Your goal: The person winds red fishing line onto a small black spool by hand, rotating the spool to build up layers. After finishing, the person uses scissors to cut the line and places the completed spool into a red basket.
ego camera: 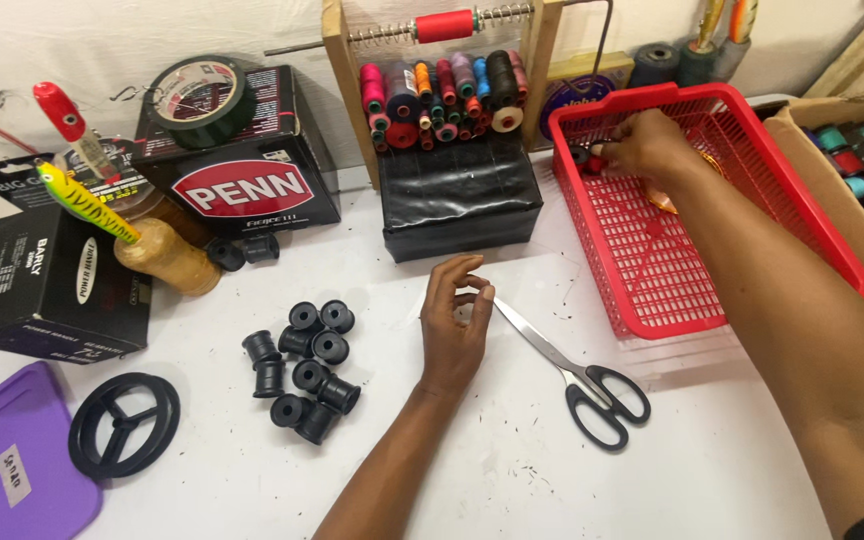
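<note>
My right hand (642, 145) is inside the red basket (812, 200), fingers pinched on a small red spool (597, 163) at its far left corner. My left hand (455, 325) rests on the white table (512, 470), loosely curled and holding nothing, between the black bobbins (302, 370) and the scissors (577, 375).

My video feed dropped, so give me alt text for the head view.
The right hand reaches into a red plastic mesh basket, fingertips on a small red spool. The left hand rests on the white table, pinched and empty, between a cluster of small black empty bobbins and black-handled steel scissors.
</note>
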